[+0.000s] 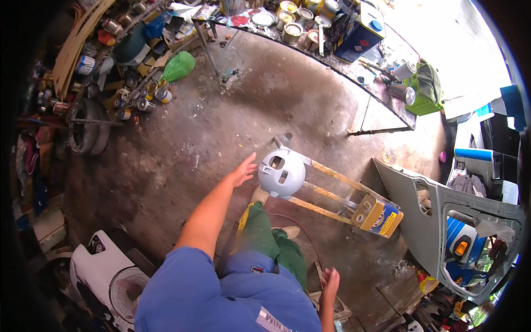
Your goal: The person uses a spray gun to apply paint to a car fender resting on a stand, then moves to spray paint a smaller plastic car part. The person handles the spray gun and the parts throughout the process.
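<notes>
My left hand point(243, 170) reaches forward with fingers stretched out and nothing in it. Just right of its fingertips is a rounded light grey plastic part point(269, 178), shaped like a shell, with two cut-out openings and small tabs along its rim. The part rests on one end of a low stand with long narrow rails point(319, 208), paint-stained and masked in places. At the stand's other end sits a rectangular tin point(381, 216) in yellow and blue. My right hand point(330, 282) hangs low at my right side, fingers loosely apart, holding nothing that I can see.
A workbench point(381, 113) with paint cans and a dark blue tin runs along the far side. A grey car door point(426, 221) stands at right. Tyres point(88, 126) and cans crowd the left. A fan point(130, 290) and white bumper point(88, 263) lie lower left. A thin hose point(301, 224) crosses the floor.
</notes>
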### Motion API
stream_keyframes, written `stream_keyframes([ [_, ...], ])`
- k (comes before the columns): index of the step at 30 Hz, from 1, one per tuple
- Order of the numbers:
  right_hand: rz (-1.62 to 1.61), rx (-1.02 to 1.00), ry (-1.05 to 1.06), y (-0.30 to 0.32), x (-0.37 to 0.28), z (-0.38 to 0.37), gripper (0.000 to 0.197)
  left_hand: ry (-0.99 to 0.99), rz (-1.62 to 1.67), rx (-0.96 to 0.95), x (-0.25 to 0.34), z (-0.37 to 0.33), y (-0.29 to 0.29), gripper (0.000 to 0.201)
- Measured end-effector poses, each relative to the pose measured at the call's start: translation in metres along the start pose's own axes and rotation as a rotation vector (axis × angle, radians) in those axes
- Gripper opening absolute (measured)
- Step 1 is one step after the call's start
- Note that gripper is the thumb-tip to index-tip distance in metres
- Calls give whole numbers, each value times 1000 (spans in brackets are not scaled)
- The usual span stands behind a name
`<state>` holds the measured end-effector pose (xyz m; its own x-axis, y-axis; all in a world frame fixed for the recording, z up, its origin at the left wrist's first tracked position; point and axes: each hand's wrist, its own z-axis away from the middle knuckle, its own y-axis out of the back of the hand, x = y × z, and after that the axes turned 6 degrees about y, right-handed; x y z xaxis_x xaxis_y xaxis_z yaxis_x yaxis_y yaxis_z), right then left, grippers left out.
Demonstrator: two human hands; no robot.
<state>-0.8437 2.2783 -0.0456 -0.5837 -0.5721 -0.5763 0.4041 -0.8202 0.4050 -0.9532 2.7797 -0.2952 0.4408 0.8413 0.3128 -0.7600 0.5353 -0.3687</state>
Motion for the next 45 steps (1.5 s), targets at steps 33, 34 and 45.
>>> stream_keyframes([
  [33, -108, -730, -36, -288, -148, -289, 76, 26, 439, -262, -15, -29, -11, 96],
  [34, -126, -735, -42, -288, -150, -287, 76, 19, 463, -275, -15, -27, -12, 96],
  [45, -687, -997, -220, -175, -172, -213, 88, -17, 384, -623, 34, 106, -84, 98],
])
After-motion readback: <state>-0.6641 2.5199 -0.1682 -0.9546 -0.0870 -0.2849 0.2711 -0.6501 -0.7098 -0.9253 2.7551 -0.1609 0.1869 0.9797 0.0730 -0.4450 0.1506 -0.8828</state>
